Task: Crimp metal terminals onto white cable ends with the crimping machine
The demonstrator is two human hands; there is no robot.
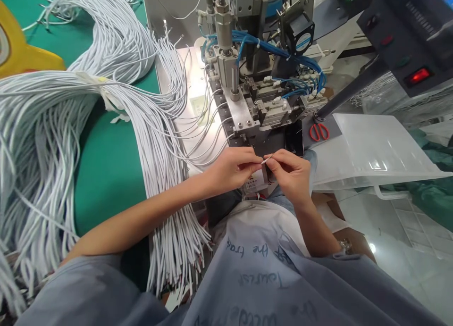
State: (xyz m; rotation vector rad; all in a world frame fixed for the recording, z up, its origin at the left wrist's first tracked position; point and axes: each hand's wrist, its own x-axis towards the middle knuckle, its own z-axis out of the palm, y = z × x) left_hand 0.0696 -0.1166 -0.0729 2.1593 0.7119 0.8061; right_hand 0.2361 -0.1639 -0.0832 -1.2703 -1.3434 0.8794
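And straight to nine o'clock, to a huge mass of white cables (155, 146) draped over a green table (106, 165), with several strands fanned across to the near-side edge of a metal machine (239, 111) (quite the tangle of blue tubes up there!) at twelve to one. Out to three, to a clear plastic tray (375, 146); up at two, to a dark control box (399, 38) with a red switch lit. Back near the centre, just toward four: pinching narrowly with the left hand (235, 168), thumb against fingers, on a thin white wire (264, 161); pinching just as narrowly on it with the right hand (290, 175), fingertips nearly meeting. Over to red-handled scissors (319, 132), lying just above three, beside the tray. Smallest of all, between both sets of fingertips, below the machine: that wire.
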